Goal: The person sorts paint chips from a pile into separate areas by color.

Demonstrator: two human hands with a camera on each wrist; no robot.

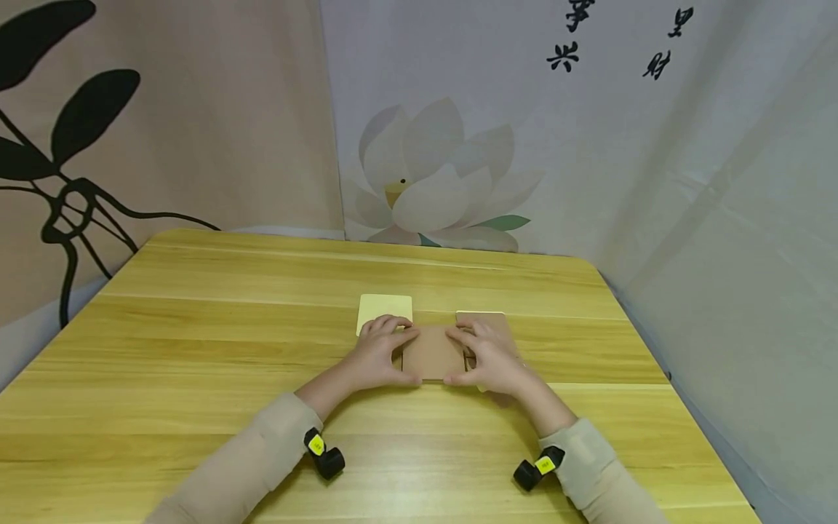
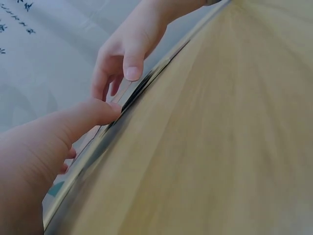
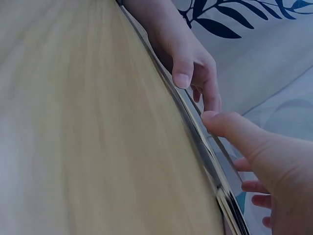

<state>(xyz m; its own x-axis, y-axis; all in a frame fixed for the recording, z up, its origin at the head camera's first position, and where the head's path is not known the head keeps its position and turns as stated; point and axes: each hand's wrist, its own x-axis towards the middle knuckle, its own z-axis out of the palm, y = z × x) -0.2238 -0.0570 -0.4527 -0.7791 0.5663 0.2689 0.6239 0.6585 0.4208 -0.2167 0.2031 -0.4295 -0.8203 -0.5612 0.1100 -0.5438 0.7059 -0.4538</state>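
Note:
In the head view a brown square board (image 1: 433, 354) lies between the two hands, near the middle of the table. My left hand (image 1: 378, 358) grips its left side, thumb at the near corner and forefinger at the far corner. The right side is held the same way by my right hand (image 1: 495, 364). Behind the left hand is a pale yellow square board (image 1: 385, 306). A second brown board (image 1: 503, 329) with a pale edge lies partly under the right hand. Seen edge-on in the right wrist view, the gripped board (image 3: 226, 152) is thin.
The wooden table (image 1: 196, 364) has a rounded far edge, with a printed cloth (image 1: 445, 167) hanging behind it. A black wrist camera (image 1: 324, 453) sits on the left sleeve and another camera (image 1: 538, 467) on the right.

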